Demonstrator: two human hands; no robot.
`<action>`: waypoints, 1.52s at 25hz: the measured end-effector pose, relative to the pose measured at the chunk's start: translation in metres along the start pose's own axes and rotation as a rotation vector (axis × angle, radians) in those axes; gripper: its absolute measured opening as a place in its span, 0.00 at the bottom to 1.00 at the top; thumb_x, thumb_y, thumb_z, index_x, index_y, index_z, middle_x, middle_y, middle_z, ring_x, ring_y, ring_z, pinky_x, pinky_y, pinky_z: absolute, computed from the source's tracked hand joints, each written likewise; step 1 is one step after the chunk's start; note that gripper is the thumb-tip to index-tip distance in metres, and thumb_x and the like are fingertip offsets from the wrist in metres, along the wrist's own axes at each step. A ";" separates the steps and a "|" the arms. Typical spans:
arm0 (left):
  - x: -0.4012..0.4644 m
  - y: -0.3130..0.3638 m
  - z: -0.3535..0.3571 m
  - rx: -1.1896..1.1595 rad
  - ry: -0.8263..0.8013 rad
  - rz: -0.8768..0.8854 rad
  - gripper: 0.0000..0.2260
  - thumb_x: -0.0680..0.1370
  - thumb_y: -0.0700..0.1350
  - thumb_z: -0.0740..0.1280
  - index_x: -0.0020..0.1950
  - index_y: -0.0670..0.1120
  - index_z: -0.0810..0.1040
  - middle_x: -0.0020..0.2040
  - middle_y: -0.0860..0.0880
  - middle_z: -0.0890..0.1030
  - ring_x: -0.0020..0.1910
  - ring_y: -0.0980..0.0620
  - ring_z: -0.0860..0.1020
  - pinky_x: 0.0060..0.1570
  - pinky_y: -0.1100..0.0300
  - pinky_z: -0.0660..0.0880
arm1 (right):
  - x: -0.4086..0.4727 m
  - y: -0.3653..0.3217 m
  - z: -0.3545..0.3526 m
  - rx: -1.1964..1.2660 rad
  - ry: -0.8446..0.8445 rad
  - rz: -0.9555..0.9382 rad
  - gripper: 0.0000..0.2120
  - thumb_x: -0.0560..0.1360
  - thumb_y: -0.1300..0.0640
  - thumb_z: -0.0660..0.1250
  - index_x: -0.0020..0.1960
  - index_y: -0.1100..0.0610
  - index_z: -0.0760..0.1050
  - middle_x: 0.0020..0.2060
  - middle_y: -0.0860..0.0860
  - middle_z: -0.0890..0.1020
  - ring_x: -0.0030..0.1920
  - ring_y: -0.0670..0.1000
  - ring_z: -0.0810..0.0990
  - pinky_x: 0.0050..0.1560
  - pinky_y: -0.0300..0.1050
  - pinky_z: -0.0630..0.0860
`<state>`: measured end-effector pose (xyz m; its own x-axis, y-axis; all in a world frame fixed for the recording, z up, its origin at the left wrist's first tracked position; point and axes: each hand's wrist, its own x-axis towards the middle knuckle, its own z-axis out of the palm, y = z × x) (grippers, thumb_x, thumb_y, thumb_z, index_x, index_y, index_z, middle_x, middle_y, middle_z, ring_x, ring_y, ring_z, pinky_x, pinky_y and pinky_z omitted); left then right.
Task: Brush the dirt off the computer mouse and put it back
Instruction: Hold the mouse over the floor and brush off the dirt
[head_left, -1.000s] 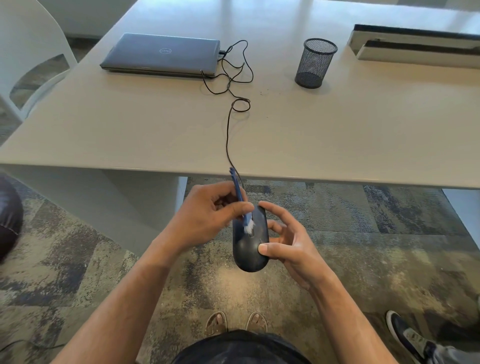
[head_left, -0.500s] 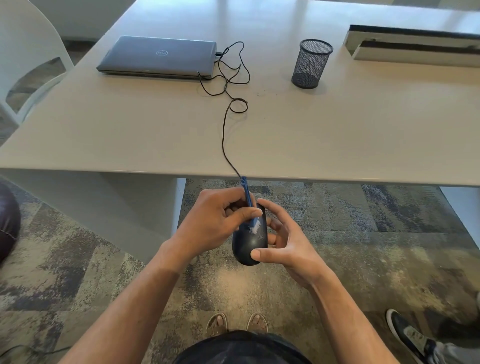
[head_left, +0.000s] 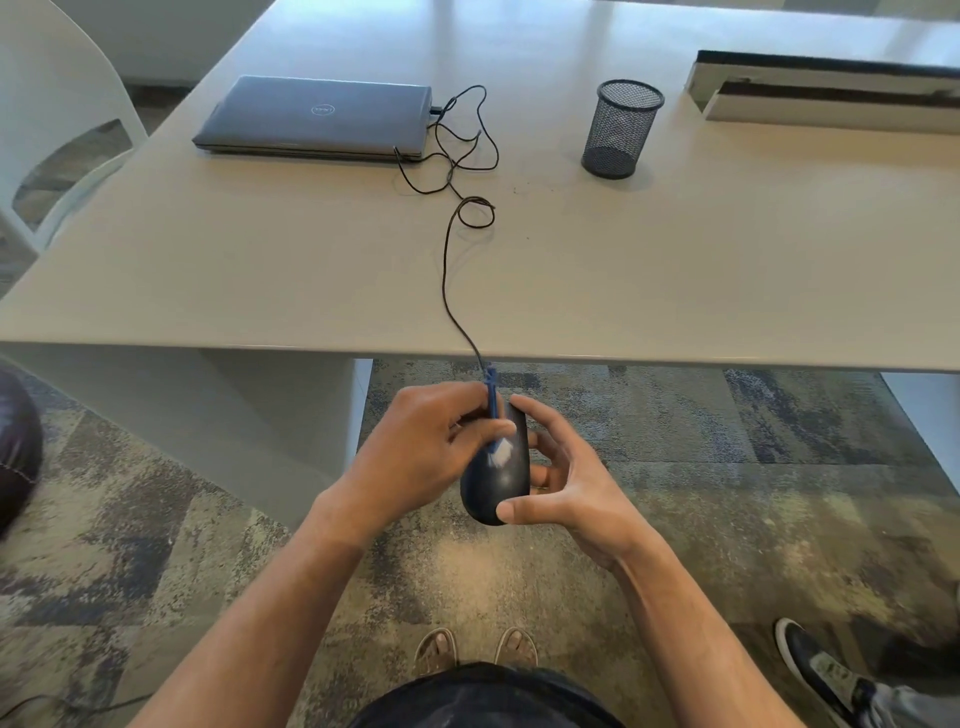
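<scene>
Over carpet (head_left: 727, 519): hand (head_left: 566, 488) cradling mouse (head_left: 496, 480)

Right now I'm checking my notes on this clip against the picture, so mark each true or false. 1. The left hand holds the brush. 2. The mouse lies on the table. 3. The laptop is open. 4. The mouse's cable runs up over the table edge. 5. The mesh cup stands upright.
1. True: the left hand grips the blue brush.
2. False: the right hand holds the mouse out over the floor, in front of the table.
3. False: the laptop is closed.
4. True: the cable crosses the edge toward the laptop.
5. True: the mesh cup stands upright.
</scene>
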<state>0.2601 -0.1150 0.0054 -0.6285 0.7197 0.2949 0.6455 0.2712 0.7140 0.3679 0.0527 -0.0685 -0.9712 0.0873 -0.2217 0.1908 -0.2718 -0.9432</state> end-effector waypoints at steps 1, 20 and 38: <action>0.001 -0.001 -0.001 0.047 0.055 0.015 0.06 0.77 0.43 0.73 0.46 0.40 0.82 0.37 0.48 0.82 0.34 0.50 0.79 0.38 0.50 0.77 | 0.000 0.000 0.000 -0.001 0.004 -0.004 0.49 0.60 0.69 0.82 0.74 0.43 0.69 0.66 0.58 0.78 0.58 0.63 0.84 0.57 0.66 0.81; 0.008 0.012 0.006 -0.158 -0.160 -0.051 0.05 0.77 0.51 0.70 0.47 0.51 0.83 0.40 0.55 0.84 0.39 0.55 0.82 0.42 0.58 0.78 | -0.001 0.002 -0.005 -0.008 0.008 -0.005 0.49 0.59 0.67 0.83 0.73 0.41 0.69 0.65 0.54 0.80 0.57 0.59 0.85 0.54 0.57 0.83; 0.005 -0.001 0.004 -0.199 0.008 -0.161 0.01 0.76 0.45 0.74 0.47 0.49 0.84 0.38 0.54 0.84 0.38 0.55 0.82 0.40 0.61 0.78 | 0.001 0.000 -0.010 0.046 -0.010 0.000 0.49 0.58 0.68 0.82 0.73 0.43 0.70 0.65 0.58 0.78 0.55 0.64 0.85 0.52 0.61 0.83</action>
<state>0.2581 -0.1096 0.0037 -0.7202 0.6721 0.1717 0.4393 0.2504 0.8627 0.3685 0.0621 -0.0712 -0.9727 0.0775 -0.2186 0.1840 -0.3157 -0.9308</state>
